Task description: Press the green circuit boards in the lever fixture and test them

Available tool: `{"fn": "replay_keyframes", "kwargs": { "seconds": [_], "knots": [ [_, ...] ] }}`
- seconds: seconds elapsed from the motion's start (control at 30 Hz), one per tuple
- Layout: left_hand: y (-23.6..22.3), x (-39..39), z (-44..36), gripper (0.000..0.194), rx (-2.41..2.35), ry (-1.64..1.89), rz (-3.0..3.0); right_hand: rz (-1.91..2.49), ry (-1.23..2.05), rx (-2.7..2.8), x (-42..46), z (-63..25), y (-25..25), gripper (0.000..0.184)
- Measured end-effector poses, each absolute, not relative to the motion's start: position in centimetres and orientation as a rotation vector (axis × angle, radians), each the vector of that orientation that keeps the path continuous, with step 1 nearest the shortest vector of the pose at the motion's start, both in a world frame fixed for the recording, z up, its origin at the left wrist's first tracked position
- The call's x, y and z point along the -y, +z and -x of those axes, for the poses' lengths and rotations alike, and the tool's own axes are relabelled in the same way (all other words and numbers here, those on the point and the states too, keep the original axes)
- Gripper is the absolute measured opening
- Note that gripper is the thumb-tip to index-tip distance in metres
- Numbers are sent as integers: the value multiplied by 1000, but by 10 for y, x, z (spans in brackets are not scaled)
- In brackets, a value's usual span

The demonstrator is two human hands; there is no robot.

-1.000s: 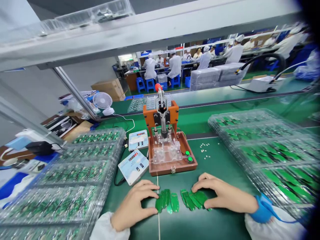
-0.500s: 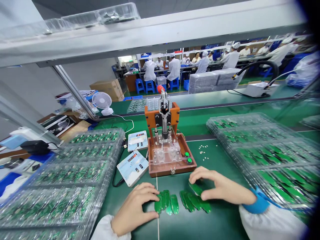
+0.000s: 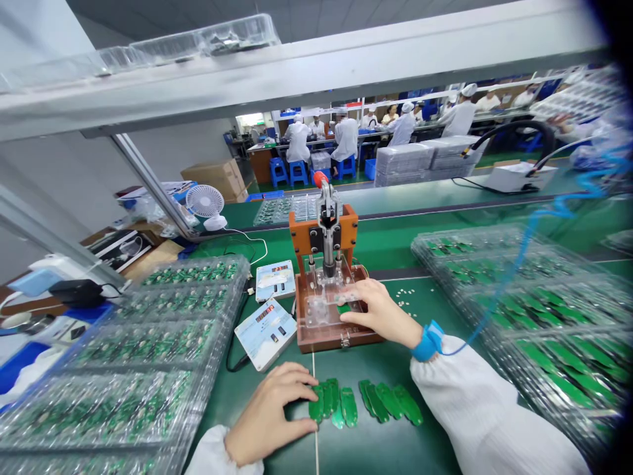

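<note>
My right hand (image 3: 378, 309) is over the clear plastic plate of the test fixture (image 3: 324, 336), pinching a small green circuit board (image 3: 345, 307) by its ends. Part of that board is hidden by my fingers. Above it stands the fixture's toggle clamp (image 3: 328, 231) with a red knob. My left hand (image 3: 277, 412) rests on the bench, thumb and fingers apart, its tips at the edge of a left group of green boards (image 3: 327, 399). To the right, a second group of green boards (image 3: 390, 401) lies fanned out.
Two display boxes (image 3: 266, 333) sit left of the fixture. A stack of clear trays with boards (image 3: 143, 343) is on the left, another tray stack (image 3: 534, 310) on the right. Small white pieces (image 3: 405, 297) lie by the fixture. A blue wrist cord (image 3: 514, 264) hangs at right.
My right hand has moved from the right group of boards up and left to the fixture, carrying one board. My left hand stays beside the left group. The blue cord has swung into view.
</note>
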State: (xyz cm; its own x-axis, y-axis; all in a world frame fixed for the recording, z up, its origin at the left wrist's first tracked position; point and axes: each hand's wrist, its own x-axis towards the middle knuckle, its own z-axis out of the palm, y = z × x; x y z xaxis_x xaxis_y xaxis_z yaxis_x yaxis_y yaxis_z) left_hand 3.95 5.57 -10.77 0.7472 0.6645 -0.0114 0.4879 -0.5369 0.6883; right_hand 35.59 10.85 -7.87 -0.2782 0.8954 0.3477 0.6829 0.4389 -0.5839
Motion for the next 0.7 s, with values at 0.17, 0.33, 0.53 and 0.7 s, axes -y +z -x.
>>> {"fn": "replay_keyframes", "kwargs": {
  "seconds": [0.17,0.33,0.53,0.7],
  "knots": [
    [-106,-56,-39,24,-849,373,-2199,1322,388,2049,-106,-357,-78,25],
    [-98,-53,-42,23,-836,464,-2198,1338,356,2040,-107,-356,-80,23],
    [-55,-73,-58,16,-824,733,-2425,1382,314,2007,-98,-351,-82,16],
    [-40,-122,-84,14,-948,812,-2473,1390,241,1976,-90,-346,-82,13]
  ]
}}
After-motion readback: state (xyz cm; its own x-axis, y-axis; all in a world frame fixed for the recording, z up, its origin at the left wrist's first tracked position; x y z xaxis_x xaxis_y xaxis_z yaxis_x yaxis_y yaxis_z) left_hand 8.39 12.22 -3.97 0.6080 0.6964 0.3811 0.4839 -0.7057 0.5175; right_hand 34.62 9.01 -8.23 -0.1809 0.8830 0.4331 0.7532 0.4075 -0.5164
